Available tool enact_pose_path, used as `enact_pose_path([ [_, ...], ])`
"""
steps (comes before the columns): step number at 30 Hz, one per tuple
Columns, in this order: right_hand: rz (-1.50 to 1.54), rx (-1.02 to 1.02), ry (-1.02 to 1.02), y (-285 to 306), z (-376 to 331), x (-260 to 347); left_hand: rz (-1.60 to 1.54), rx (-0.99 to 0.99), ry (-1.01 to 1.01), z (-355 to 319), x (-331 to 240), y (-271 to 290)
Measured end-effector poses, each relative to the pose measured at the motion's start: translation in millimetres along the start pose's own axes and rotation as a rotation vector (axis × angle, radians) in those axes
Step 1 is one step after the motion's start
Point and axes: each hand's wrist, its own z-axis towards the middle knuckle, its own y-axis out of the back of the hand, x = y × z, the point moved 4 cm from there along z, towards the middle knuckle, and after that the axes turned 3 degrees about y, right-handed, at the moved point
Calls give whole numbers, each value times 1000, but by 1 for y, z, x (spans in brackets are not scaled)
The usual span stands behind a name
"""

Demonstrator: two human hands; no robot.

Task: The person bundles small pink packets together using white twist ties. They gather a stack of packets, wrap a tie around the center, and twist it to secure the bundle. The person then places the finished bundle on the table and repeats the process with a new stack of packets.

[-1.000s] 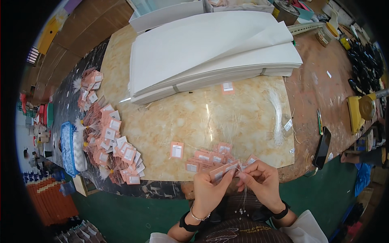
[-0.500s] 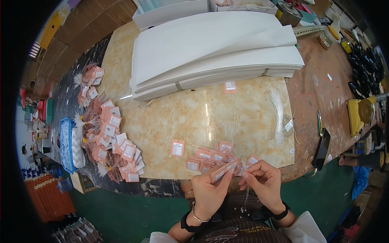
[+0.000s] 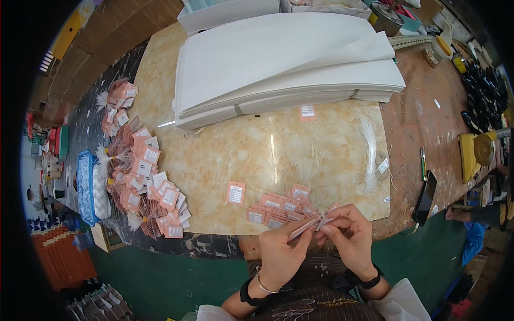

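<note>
At the table's near edge, my left hand (image 3: 279,255) is closed, with a pink hang tag (image 3: 303,229) between thumb and fingers; it may be a thin stack. Right beside it, my right hand (image 3: 349,235) pinches thin clear tag strings at the tag's end. My fingertips nearly meet and partly hide the strings; small white string ends (image 3: 321,269) show below, against my dark apron. Just beyond my hands lies a spread of pink tags (image 3: 272,203), overlapping. A single pink tag (image 3: 235,192) lies to their left.
Bundled pink tags with strings (image 3: 143,167) fill the left side. A large stack of white sheets (image 3: 278,69) stands at the back. Loose clear strings (image 3: 369,150) lie on the right of the marbled board. A phone (image 3: 426,198) and a pen (image 3: 423,163) are farther right.
My left hand has shifted slightly right and turned the tag, bringing it up against my right fingertips. The strings hanging below my right hand show less distinctly.
</note>
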Motion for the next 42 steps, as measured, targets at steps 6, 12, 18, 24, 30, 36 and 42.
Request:
enact_pose_path([
  [6,-167,101,30,4,5,1,197,62,-79,-1,-5,0],
  [12,-130,232,-65,10,11,0,338,133,-125,1,-12,3],
  [18,-178,139,-42,33,19,0,315,212,-123,4,-4,0],
  [24,-81,-98,65,63,42,18,268,345,34,2,8,-6],
  [30,43,-13,-84,71,59,12,171,424,247,4,39,-13],
  [36,-169,4,-38,69,90,-12,-260,395,475,-7,63,-7],
  [42,-347,-25,-19,71,113,-26,-296,356,456,-8,55,15],
])
